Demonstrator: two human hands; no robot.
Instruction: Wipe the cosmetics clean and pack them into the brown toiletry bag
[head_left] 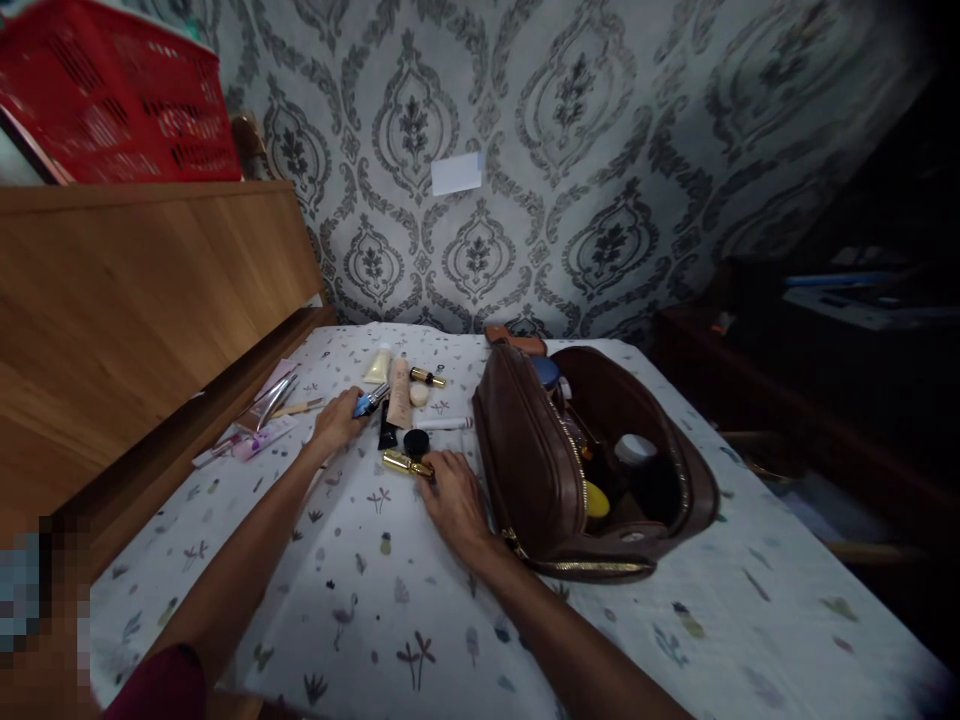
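My left hand (339, 424) is closed around a slim blue and silver cosmetic tube (370, 401), just left of a group of make-up items. Nearer to me, my right hand (454, 502) has its fingertips closed on the dark end of a gold lipstick tube (401, 461). Between the hands lie a small black tube (387, 427) and a round black-lidded pot (416, 442). Beyond them are a beige tube (400, 393), a pale cream tube (378, 365), a black and gold lipstick (427, 377), a small beige pot (419, 395) and a white pen-like stick (442, 424).
Right of my right hand stands an unzipped brown toiletry bag (525, 450) with jars inside, including a white-lidded jar (634, 449). More tubes and a brush (298, 407) lie at the left. A wooden headboard (150, 270) with a red basket (120, 95) rises there.
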